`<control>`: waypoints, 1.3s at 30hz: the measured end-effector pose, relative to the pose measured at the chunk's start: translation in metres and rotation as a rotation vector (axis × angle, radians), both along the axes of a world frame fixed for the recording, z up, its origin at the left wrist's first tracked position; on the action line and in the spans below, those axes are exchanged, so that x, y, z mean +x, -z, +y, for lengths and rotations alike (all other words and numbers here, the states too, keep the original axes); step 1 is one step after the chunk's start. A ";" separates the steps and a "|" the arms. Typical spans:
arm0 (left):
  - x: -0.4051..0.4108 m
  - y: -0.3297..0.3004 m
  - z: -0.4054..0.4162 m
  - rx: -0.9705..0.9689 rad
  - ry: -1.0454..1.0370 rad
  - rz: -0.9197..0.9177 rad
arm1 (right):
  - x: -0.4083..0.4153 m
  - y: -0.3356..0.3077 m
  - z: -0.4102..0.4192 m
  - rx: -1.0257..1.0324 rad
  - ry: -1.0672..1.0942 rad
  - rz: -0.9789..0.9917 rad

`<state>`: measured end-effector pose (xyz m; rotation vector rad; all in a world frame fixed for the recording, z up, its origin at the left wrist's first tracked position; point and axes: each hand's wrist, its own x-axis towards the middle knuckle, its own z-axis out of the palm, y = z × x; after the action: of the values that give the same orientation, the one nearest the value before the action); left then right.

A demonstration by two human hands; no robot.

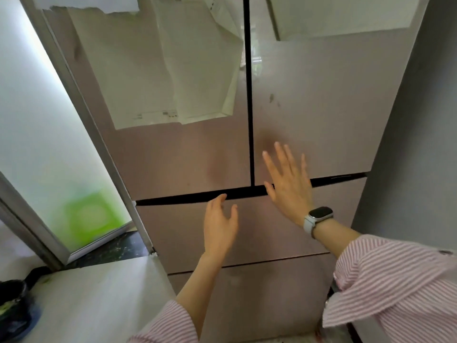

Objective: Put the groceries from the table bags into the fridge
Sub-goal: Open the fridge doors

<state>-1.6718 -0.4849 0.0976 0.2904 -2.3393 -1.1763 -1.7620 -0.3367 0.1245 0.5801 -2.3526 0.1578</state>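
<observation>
Glossy pink fridge (309, 107) doors stand closed directly ahead of both grips. Your left hand (220, 226) and right hand (288, 184) are spread, holding nothing. No groceries show. Fingertips may slip off the handleless seam, leaving the door shut.

White counter (94, 305) (dark pot (13, 297) on it) beside frosted window (37, 134).

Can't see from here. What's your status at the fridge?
Both hands empty: left hand at the gap under the upper doors, right hand open, at the right door. Fridge shut. Nothing blocking.
</observation>
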 end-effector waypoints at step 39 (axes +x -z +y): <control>-0.041 -0.004 0.006 1.149 -0.082 0.031 | -0.041 0.004 0.014 -0.023 -0.158 -0.108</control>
<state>-1.7130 -0.4792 0.1016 0.7135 -1.3498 -2.3188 -1.8035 -0.3232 0.1202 0.7638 -2.4043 0.2941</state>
